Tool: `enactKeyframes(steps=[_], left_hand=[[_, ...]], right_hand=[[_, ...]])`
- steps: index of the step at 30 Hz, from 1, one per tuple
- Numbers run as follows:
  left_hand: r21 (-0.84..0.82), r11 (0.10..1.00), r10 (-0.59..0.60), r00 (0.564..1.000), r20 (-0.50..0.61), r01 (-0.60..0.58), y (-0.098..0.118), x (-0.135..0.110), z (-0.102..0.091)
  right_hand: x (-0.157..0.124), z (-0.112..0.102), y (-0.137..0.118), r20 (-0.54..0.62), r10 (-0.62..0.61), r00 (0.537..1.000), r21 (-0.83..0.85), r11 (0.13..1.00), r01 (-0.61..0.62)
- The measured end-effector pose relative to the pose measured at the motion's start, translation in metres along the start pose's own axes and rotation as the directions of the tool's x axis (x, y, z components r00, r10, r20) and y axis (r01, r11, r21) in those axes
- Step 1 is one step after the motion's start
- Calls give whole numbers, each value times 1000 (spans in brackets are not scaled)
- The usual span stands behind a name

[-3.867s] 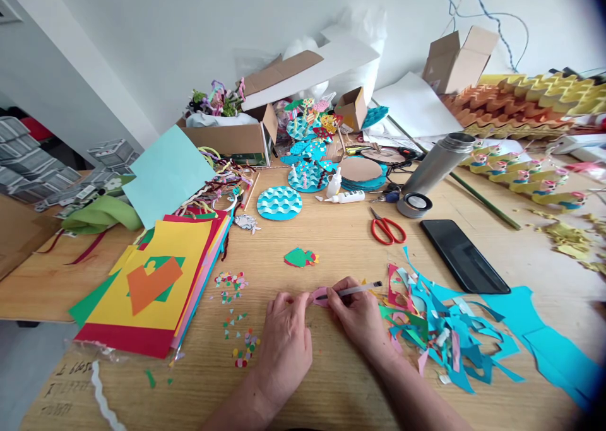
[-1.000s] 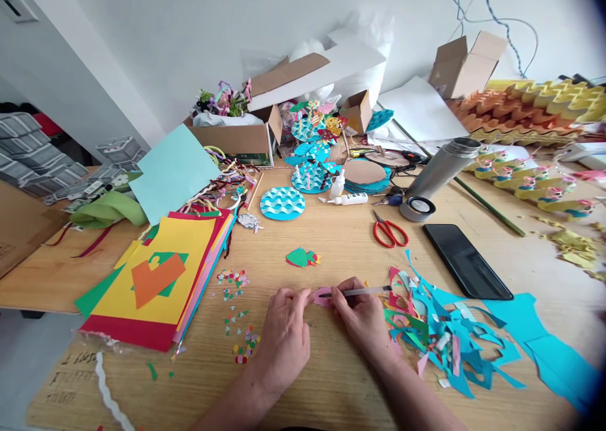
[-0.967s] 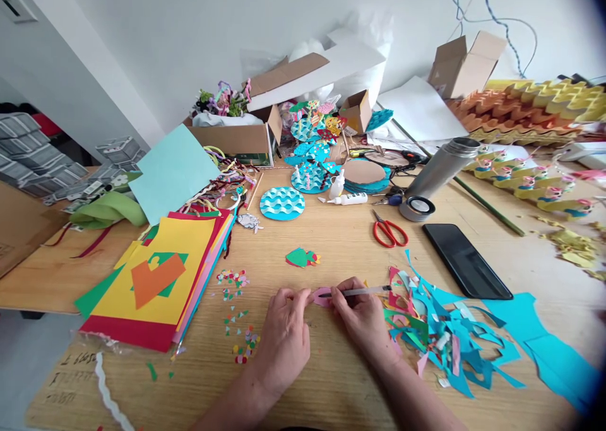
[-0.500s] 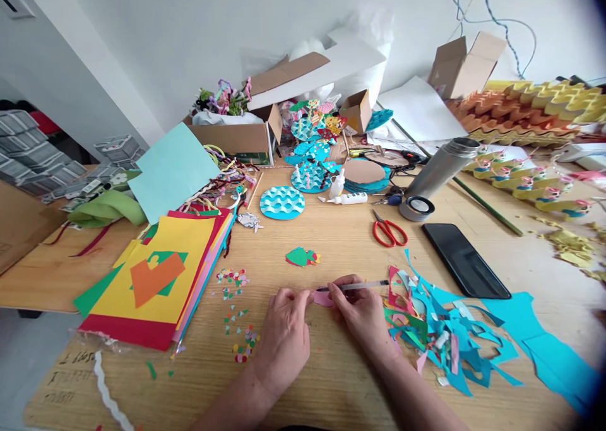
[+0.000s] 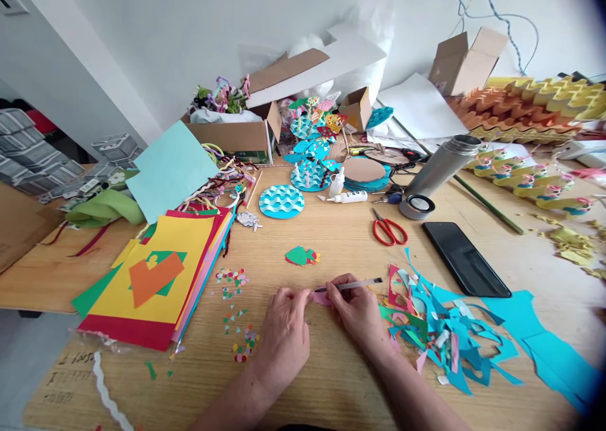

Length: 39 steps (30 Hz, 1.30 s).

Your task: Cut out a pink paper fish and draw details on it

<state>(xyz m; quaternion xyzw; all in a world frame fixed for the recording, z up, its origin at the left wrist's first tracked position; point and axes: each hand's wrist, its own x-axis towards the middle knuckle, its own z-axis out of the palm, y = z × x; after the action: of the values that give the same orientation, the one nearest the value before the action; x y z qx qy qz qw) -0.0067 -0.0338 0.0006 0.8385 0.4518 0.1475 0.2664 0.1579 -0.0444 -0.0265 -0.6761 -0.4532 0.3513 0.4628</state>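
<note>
Pink paper (image 5: 322, 298): lying on the tabletop (image 5: 265, 248), lower centre of the frame, partly covered from both sides.
Pen (image 5: 362, 284): slanted low over the pink paper, tip near its upper edge, back end pointing right.
Left hand (image 5: 286, 336): grip closed at thumb and forefinger on the left end of the pink paper.
Right hand (image 5: 355, 311): grip closed around the pen — touching the right end of the pink paper.
Fish cutout (image 5: 298, 256): green with red and yellow, lying near both hands, centre of the frame.
Paper dots (image 5: 243, 358): scattered in small groups, lower left of centre.
Paper scraps (image 5: 466, 324): mostly blue, heaped at lower right, just beside the right wrist.
Scissors (image 5: 384, 223): red-handled, lying right of centre, blades pointing to upper left.
Phone (image 5: 466, 259): black, lying above the paper scraps.
Coloured sheets (image 5: 175, 292): stacked at left — yellow and red uppermost.
</note>
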Motion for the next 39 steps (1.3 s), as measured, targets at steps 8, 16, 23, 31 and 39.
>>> enactKeyframes(steps=[8, 16, 23, 31, 39], left_hand=[[-24, 999, 22, 1000, -9, -22, -1, 0, 1], [-36, 998, 45, 999, -29, -46, -5, -1, 7], [4, 999, 48, 999, -16, -48, -4, -2, 7], [10, 999, 35, 999, -1, -35, -2, -1, 4], [-2, 999, 38, 999, -7, -38, -2, -1, 4]], right_hand=[[0, 0, 2, 4, 1, 1000, -7, 1000, -1], [0, -1, 0, -12, -9, 1000, -11, 1000, 9], [1, 0, 4, -20, -5, 1000, 1, 1000, 5], [0, 1, 6, -12, 6, 1000, 11, 1000, -6], [1, 1, 6, -16, 0, 1000, 3, 1000, 0]])
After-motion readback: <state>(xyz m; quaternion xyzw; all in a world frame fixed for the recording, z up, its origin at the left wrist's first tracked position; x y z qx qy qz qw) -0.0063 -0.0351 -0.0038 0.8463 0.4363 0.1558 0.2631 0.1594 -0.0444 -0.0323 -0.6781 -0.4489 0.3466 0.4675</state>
